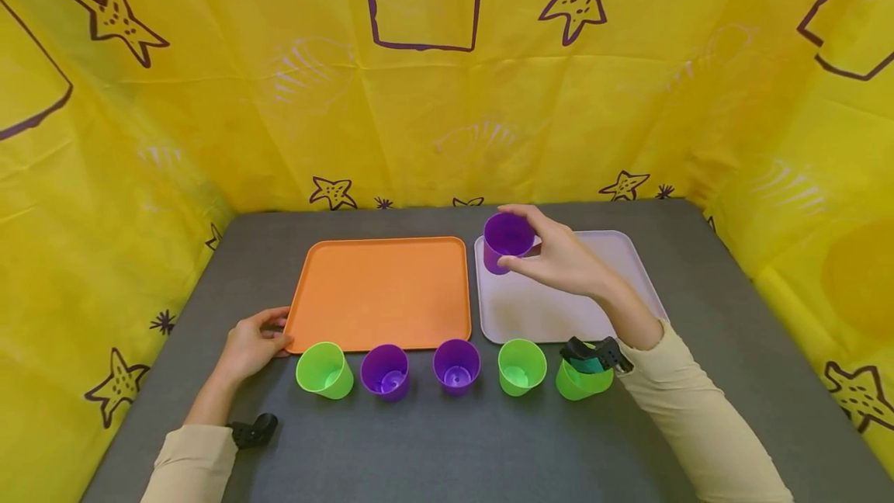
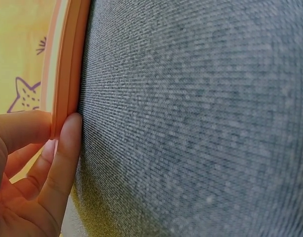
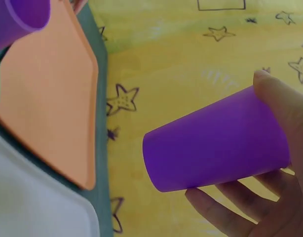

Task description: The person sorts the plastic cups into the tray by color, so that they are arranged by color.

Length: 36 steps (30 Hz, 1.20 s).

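Note:
My right hand [image 1: 562,254] grips a purple cup [image 1: 497,251], thumb and fingers round its sides, above the inner left part of the light grey tray [image 1: 559,317]. In the right wrist view the purple cup [image 3: 215,143] is held clear of the tray, its base pointing left. At the near left corner of the orange tray [image 1: 380,293], my left hand [image 1: 251,344] pinches the rim. The left wrist view shows thumb and fingers on either side of the orange rim [image 2: 67,74], close against the table cloth.
Along the trays' near edges stand a green cup [image 1: 324,371], a purple cup [image 1: 386,372], another purple cup [image 1: 457,367], a green cup [image 1: 521,367] and another green cup [image 1: 580,385] partly behind the right wrist strap. Yellow patterned cloth [image 1: 433,130] encloses the grey table [image 1: 391,456].

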### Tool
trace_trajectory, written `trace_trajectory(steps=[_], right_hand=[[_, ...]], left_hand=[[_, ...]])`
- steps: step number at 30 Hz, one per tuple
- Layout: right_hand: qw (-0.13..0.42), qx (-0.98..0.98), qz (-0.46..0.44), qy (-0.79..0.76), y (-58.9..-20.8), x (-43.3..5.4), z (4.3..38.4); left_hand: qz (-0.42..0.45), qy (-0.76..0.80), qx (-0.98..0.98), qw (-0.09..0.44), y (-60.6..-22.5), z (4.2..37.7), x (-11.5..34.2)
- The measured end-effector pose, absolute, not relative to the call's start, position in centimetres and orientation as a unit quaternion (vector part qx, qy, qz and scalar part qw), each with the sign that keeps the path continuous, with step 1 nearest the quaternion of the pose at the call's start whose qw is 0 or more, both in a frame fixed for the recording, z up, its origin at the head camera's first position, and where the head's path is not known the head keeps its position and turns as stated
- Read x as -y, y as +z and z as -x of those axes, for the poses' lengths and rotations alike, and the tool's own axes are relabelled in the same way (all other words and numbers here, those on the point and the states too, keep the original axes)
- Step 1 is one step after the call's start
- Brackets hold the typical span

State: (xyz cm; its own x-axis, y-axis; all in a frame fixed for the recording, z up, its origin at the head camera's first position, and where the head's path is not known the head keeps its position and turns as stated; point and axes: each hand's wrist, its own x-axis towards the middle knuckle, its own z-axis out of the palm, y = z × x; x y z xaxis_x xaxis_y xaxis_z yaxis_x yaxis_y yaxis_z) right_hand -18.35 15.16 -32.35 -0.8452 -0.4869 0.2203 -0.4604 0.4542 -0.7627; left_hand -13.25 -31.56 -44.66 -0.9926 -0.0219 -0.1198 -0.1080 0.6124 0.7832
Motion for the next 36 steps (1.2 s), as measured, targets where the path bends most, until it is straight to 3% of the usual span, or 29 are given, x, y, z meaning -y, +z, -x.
trace_trajectory(steps=[14, 36], right_hand=[[0.041, -0.845, 0.302, -0.438, -33.0, -9.5, 20.9], [0.099, -0.841, 0.326, -0.42, -35.1, 0.5, 22.1]], left_hand=[[0.036, 0.44, -0.896, 0.049, -44.6, 13.2, 31.4], [0.037, 0.434, -0.899, 0.05, -44.9, 13.4, 31.7]])
